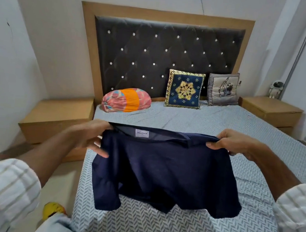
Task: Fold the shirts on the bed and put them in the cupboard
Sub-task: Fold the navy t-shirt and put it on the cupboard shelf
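Both hands hold up one dark blue shirt [164, 166] over the bed [174, 229]. Left hand [87, 137] grips the shirt's top left corner, with the thumb side on top and the fingers curled over the cloth; these fingers look blurred. Right hand [238, 143] pinches the top right corner, thumb in front, and its other fingers are hidden behind the cloth. Both arms reach forward from striped sleeves.

The shirt hangs spread between the hands, and its white label [141, 133] shows at the neck. Its lower edge hangs over the bed sheet; I cannot tell if it touches. The shirt covers the middle of the bed.

Behind the shirt, near the headboard [163, 60], lie a pink and orange bundle [126, 100] and two cushions [185, 89]. The sheet nearer than the shirt lies bare.
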